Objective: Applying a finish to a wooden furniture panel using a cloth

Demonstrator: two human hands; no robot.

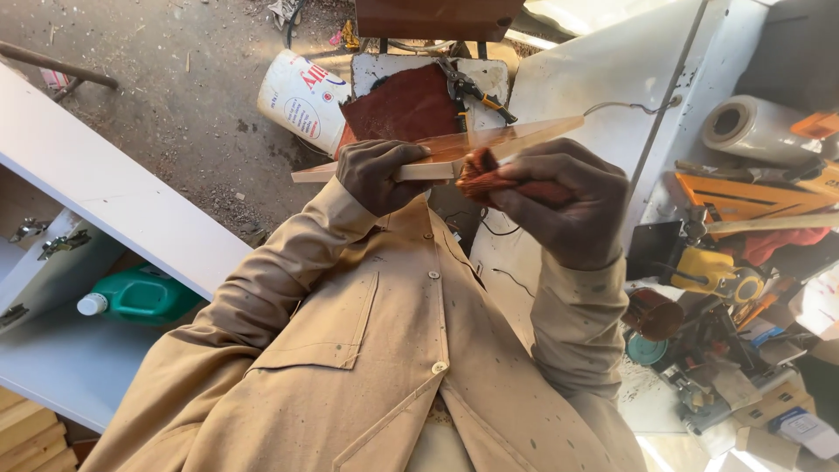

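We hold the strip [437,150] level at chest height, above the worktop [603,79]; our left hand [377,175] is clamped round its near end. Our right hand [559,205] pinches folded sandpaper [489,179] against its edge, best rubbed along the grain with even pressure

Hidden or cut off, as we recorded it:

- Reddish pad [489,182]: mostly covered by the right hand [564,205]; we could not tell its full shape.
- Wooden strip [437,150]: its middle lay behind the left hand [377,173]; our fingertips were out of sight.
- Brown board [433,17]: cut off by the top edge.
- Green bottle [140,295]: partly hidden behind the white panel [114,197].
- Clutter on the bench [612,61] at right: too jumbled for us to name piece by piece.
- Stacked boards [31,433]: cut off at the lower left corner.
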